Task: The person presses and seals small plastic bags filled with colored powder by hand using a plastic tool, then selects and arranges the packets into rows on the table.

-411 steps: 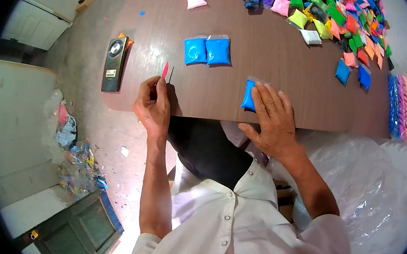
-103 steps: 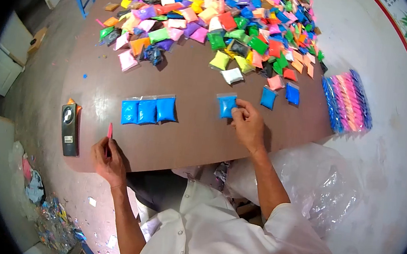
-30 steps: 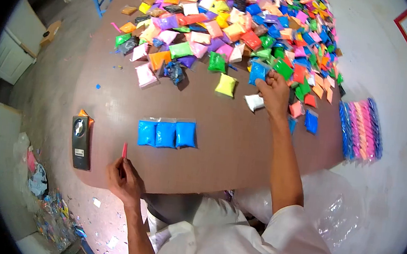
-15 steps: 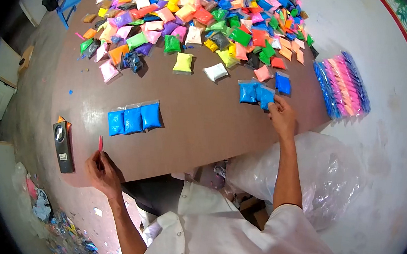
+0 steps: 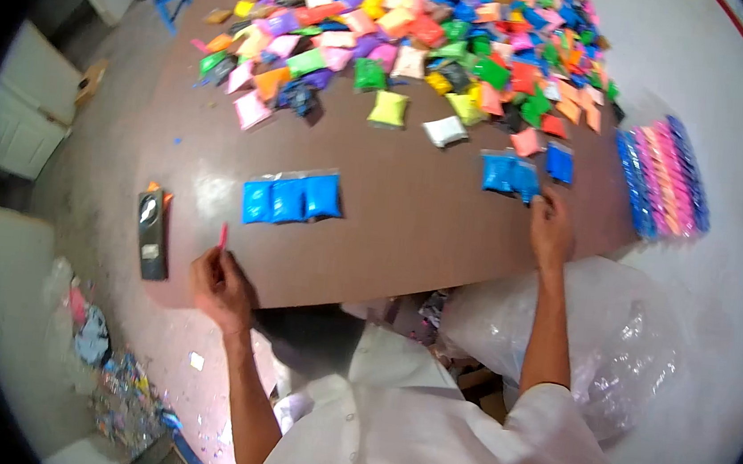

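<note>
My left hand (image 5: 225, 288) is closed around a thin pink tool (image 5: 223, 236), whose narrow tip points up above the table; its exact kind does not show. Ahead of it lies a joined strip of three blue packets (image 5: 287, 201). Over on the right, my right hand (image 5: 552, 230) has its fingertips pinched at the lower corner of a smaller group of blue packets (image 5: 499, 172). A single blue packet (image 5: 560, 163) lies just beyond that hand.
A large heap of colourful packets (image 5: 427, 30) covers the table's far side. Bundled packet strips (image 5: 665, 178) lie at the right edge. A dark box (image 5: 152, 233) sits at the left edge. Clear plastic sheeting (image 5: 594, 334) bulges below the table's right side.
The whole view has shifted, so everything appears further right. Both hands keep nearly the same places relative to the packets, and the pink tool stays in my left hand.
</note>
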The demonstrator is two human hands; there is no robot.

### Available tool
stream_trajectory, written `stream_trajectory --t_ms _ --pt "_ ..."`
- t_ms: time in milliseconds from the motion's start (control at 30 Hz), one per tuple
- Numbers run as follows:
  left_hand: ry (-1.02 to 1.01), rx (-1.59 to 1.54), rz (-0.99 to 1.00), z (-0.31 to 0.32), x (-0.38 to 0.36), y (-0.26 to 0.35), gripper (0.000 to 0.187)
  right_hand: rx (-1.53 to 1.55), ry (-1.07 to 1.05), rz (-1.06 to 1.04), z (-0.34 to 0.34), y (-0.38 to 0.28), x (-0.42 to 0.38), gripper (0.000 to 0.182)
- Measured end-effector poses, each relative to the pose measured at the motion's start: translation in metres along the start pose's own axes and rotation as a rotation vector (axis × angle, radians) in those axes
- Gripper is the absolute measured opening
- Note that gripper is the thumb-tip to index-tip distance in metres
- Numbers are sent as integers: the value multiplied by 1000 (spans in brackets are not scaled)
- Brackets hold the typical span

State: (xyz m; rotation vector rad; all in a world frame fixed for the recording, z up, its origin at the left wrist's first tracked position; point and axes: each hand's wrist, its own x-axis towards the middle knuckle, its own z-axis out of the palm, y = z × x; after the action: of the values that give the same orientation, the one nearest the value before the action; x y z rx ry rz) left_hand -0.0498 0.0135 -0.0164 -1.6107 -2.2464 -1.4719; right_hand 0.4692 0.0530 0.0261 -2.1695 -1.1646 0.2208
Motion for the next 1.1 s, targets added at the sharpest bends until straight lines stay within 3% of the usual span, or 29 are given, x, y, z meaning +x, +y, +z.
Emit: stream_trajectory --t_ms 100,167,300,367,500,567,700,933,1100 --pt "-11 2 28 -3 3 4 11 137 17 19 14 24 1 34" --pt "-19 40 32 -6 6 12 11 190 242 -167 19 24 -4 29" --pt "3 24 33 -3 4 6 9 236 132 -106 24 8 -14 22" --pt "4 -15 35 -1 2 7 9 312 93 -301 26 -46 -35 18" --pt "-13 5 11 -3 3 9 9 296 32 -464 41 -83 -27 15" --pt "-22 -21 -30 -4 4 13 8 221 -77 -511 47 -100 -13 17" --pt "-26 24 -4 -4 5 15 8 55 -71 -600 64 -125 34 22" --pt "-57 61 -64 -4 4 9 10 -264 57 -727 110 -161 108 42" --pt "-40 26 -100 -2 3 12 9 -437 36 -693 133 -173 123 33"
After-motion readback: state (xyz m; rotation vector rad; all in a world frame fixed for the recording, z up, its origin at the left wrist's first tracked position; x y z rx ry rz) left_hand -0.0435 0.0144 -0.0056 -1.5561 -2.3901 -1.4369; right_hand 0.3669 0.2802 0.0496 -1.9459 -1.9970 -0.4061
